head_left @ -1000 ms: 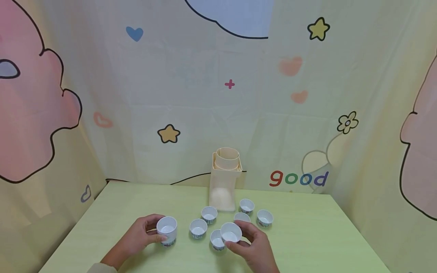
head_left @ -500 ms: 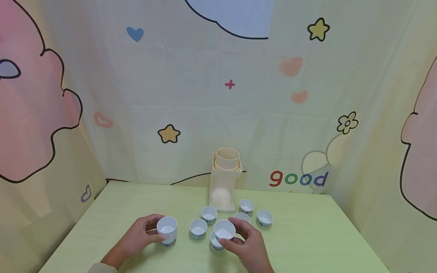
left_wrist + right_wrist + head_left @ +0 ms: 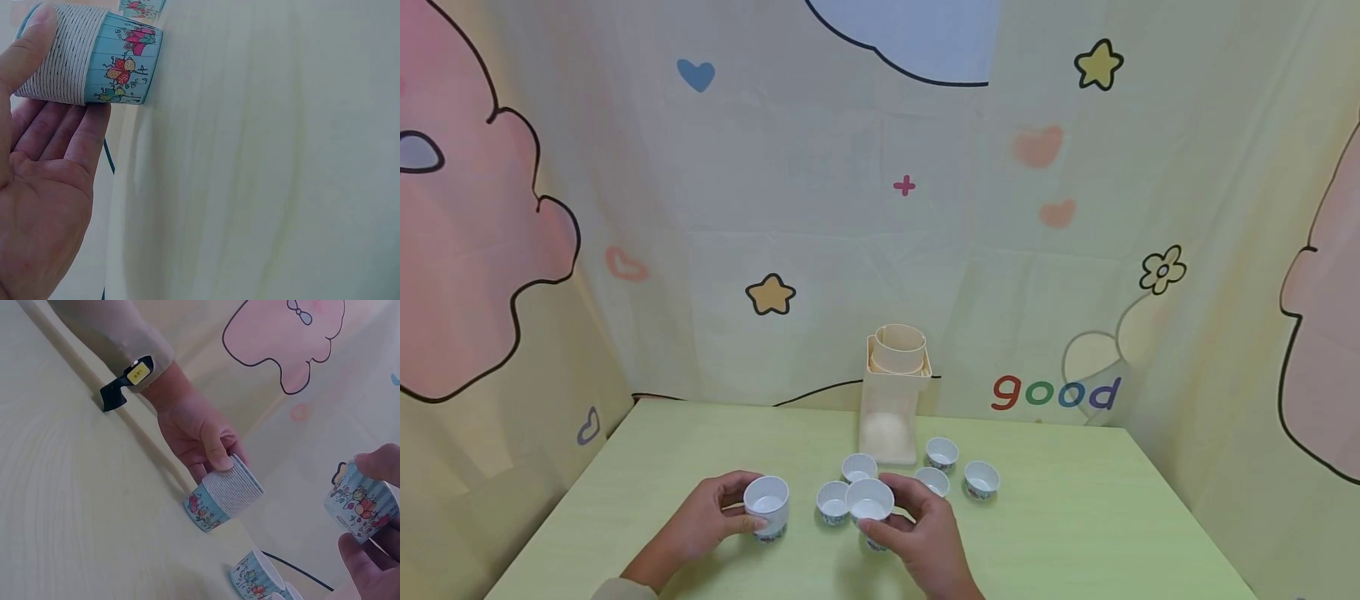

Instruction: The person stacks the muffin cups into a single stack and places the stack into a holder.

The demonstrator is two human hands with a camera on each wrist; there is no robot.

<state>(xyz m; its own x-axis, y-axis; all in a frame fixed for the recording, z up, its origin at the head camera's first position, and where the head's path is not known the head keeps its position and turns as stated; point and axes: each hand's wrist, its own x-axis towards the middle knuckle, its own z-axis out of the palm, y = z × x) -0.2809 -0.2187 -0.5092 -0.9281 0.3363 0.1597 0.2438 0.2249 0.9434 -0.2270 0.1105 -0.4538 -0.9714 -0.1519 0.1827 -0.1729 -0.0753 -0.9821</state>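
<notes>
My left hand [image 3: 737, 510] grips a tall white cup [image 3: 767, 503] that stands on the green table [image 3: 1075, 533]. In the left wrist view this cup [image 3: 94, 56] has a ribbed white side and a blue band with painted figures, with my thumb on one side and my fingers on the other. My right hand [image 3: 891, 517] holds a small white cup [image 3: 870, 500] lifted just above the table, close to the right of the tall cup. The right wrist view shows that small cup [image 3: 361, 506] pinched between my fingertips [image 3: 381, 465], and the left hand [image 3: 200, 434] on its tall cup [image 3: 222, 497].
Several small cups stand loose on the table, among them one [image 3: 833, 502] between my hands and others [image 3: 942, 452] [image 3: 982, 478] further back right. A tall cream holder [image 3: 895, 400] stands behind them at the curtain wall.
My right hand has carried its small cup to the left, toward the tall cup in my left hand. The left hand has not moved.
</notes>
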